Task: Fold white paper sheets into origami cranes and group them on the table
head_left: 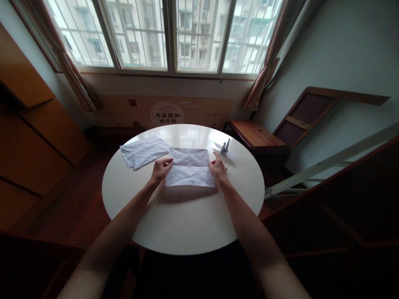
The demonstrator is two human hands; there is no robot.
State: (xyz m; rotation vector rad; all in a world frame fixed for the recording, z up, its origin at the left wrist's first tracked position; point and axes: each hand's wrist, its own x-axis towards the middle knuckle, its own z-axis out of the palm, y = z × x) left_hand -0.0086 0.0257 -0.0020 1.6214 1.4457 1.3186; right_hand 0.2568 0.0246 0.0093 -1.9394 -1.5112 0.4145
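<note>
Near the middle of the round white table [187, 226], a little toward twelve o'clock, a creased sheet [190, 176] of paper lay spread between two hands. The left hand [162, 170], at its nine o'clock edge, had thumb and fingertips closed in a pinch on the paper. The right hand [218, 169], at three o'clock, had its thumb and fingers closed on the opposite edge, the forefinger reaching out straighter; how firmly it gripped could not be told. A shadow under the near edge suggested the sheet was slightly raised.

As for progress, one paper bird [224, 146] stood complete between one and two o'clock. The sheet carried a horizontal crease and diagonal ones but was open and flat, so its shaping seemed all left to do. Between ten and eleven o'clock lay a loose stack [145, 152] of similar wrinkled paper, likewise unshaped.

The tabletop was glossy, catching window glare toward twelve. Beyond it stood barred windows [170, 41], curtains [262, 77] at eleven and one, and a printed panel [199, 110] below the sill. Orange-brown cabinets [31, 141] filled nine to ten o'clock; a low wooden stand [257, 131] sat at two, over a dim reddish floor [77, 207].
</note>
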